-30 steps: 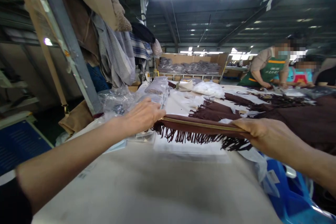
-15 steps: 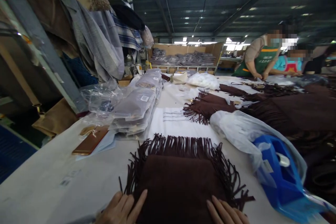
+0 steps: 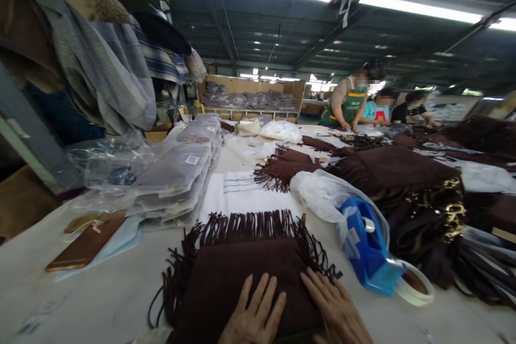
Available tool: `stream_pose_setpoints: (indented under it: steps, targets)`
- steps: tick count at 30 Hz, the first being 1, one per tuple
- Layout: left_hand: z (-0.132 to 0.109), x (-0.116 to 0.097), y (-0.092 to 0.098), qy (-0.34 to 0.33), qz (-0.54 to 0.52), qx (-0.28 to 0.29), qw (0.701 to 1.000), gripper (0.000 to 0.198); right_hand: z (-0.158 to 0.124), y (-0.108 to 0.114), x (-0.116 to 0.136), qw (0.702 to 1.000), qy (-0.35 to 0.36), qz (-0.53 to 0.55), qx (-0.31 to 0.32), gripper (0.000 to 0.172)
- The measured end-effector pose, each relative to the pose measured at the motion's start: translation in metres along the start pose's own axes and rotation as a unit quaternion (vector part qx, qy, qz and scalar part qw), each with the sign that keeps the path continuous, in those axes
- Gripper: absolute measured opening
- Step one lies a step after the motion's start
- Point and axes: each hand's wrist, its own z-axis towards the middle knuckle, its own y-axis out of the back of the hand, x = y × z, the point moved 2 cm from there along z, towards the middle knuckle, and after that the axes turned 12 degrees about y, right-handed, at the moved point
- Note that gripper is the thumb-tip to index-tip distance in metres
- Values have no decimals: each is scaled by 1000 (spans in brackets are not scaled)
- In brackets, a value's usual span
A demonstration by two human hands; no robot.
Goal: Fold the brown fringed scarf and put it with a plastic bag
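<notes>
1. Showing the fringed brown piece (image 3: 242,263) flat on the near side of the bench (image 3: 100,301), at six o'clock of the view; taking it as the dial's centre below, with twelve o'clock farthest away.
2. Displaying its fringe (image 3: 258,226), fanned loosely from nine o'clock over twelve to three.
3. Resting the left hand (image 3: 253,314) palm down towards six o'clock on the piece, fingers straight and slightly spread, gripping nothing.
4. Resting the right hand (image 3: 338,309) near four o'clock, opened out, fingers extended closer together, fingertips on the brown surface, likewise without a grasp.
5. Judging by the flat palms, apparently smoothing or pressing the piece level.
6. Calling next, in judgement, for even, light pressure outwards, with strands kept from folding under the fingers.
7. Placing white striped cloth (image 3: 220,193) just beyond the fringe at twelve o'clock, bagged grey packs (image 3: 173,169) at eleven, and a blue tape dispenser (image 3: 365,247) near the right hand at two.
8. Setting piled brown goods (image 3: 395,166) farther out at two, and a person in a green apron (image 3: 349,102) well apart at one.
</notes>
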Motion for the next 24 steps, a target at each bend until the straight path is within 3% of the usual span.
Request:
stream_pose_setpoints:
  steps: [2, 3, 5, 8, 11, 14, 16, 19, 22, 24]
  targets:
    - [-2, 0, -3, -3, 15, 1, 1000, 29, -12, 6, -9, 987, -113, 66, 91, 73]
    - [-3, 0, -3, -4, 18, -2, 1000, 29, -16, 13, -10, 979, -152, 82, 107, 71]
    - [-4, 1, 1, -9, 22, -8, 1000, 29, -15, 27, -4, 978, -160, 114, 69, 67]
    - [-3, 1, 7, -40, 47, 18, 998, 30, 13, 39, 15, 969, -93, 227, -35, 59]
    - [-2, 0, 5, -47, 47, 12, 998, 31, 54, 24, 14, 944, -140, 292, -69, 51]
    - [-3, -2, -1, -6, 3, -60, 998, 29, 70, 3, -14, 936, -216, 258, -100, 54]
    - [-4, -3, -6, 11, -15, -80, 997, 28, 55, -3, -33, 929, -260, 227, -136, 59]
    - [-5, -4, -11, 25, -22, -68, 997, 26, 10, 4, -42, 917, -285, 196, -197, 59]
    - [-4, -3, -16, 55, -47, -83, 994, 27, -23, 15, -32, 919, -234, 195, -250, 41]
    - [-4, 0, -19, 68, -63, -96, 991, 28, -23, 16, -24, 931, -181, 181, -258, 33]
